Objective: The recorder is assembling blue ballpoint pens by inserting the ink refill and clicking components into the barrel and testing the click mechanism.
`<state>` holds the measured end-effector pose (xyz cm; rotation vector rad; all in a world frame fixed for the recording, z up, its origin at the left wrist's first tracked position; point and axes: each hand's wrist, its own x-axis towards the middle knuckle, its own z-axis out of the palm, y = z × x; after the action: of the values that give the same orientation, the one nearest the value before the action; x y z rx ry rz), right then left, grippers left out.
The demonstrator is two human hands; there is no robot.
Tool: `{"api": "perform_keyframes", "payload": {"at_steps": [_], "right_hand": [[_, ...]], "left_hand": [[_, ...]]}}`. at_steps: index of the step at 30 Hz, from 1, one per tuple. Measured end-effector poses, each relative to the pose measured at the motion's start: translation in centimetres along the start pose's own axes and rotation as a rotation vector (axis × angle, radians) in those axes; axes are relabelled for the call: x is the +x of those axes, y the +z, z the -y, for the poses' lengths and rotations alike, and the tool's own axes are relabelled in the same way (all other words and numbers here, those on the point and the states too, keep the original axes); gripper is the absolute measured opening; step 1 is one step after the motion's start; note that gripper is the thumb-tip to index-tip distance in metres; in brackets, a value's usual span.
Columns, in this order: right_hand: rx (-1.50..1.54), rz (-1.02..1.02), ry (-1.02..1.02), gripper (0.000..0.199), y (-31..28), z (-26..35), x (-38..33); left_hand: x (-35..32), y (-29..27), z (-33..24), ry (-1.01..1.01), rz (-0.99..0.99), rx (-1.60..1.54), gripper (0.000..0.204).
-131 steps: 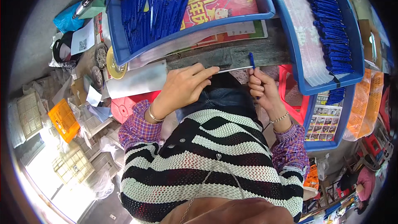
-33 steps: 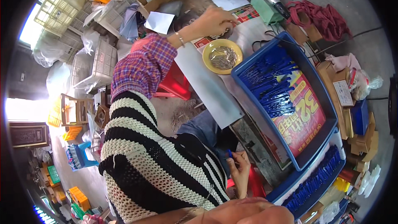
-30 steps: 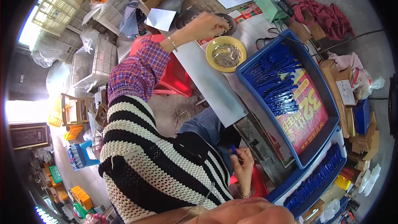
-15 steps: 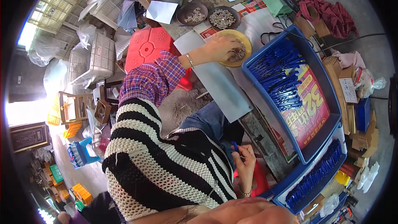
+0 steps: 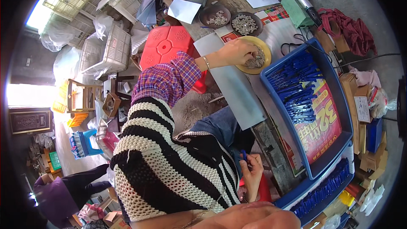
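Note:
My left hand (image 5: 243, 53), in a plaid sleeve, is at the left side of a yellow bowl (image 5: 266, 47) that holds thin metal pieces (image 5: 255, 60). Its fingers are bent together over the bowl; what lies between them, if anything, is too small to make out. Close to my body, my right hand (image 5: 252, 170) is closed on a small blue plastic piece (image 5: 244, 155), whose tip sticks out above the fingers. To the right stands a blue tray (image 5: 285, 126) with many slim blue plastic parts (image 5: 296, 91) in rows.
Two dark bowls (image 5: 202, 20) with small metal parts stand beyond the yellow bowl. A second tray of blue parts (image 5: 324, 188) is at the lower right. A red stool (image 5: 163, 46) and white crates (image 5: 106, 48) are at left. At lower left a person (image 5: 59, 197) in purple bends down.
My left hand has drawn from the bowl's middle toward its left side, and its fingers are closer together. My right hand keeps the blue piece. The view has shifted, bringing in the person in purple.

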<state>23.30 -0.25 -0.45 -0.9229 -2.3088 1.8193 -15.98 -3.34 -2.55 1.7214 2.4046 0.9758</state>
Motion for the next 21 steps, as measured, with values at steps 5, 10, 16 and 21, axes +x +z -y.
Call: {"api": "perform_keyframes", "payload": {"at_steps": [5,10,16,21], "right_hand": [[-0.012,0.003,-0.009,0.018,0.2,0.1,0.3],[-0.037,0.010,-0.008,0.018,0.2,0.8,0.5],[0.011,0.106,-0.077,0.018,-0.1,-0.6,0.7],[0.109,0.179,-0.024,0.016,0.2,-2.1,1.1]], "left_hand": [[0.0,0.1,0.0,0.021,-0.069,-0.093,0.011],[-0.5,0.1,-0.2,0.053,-0.130,-0.141,0.013],[-3.2,-1.0,-1.6,-0.001,-0.295,-0.225,0.019],[-6.1,-1.8,-4.0,-0.020,-0.296,-0.340,0.020]]}}
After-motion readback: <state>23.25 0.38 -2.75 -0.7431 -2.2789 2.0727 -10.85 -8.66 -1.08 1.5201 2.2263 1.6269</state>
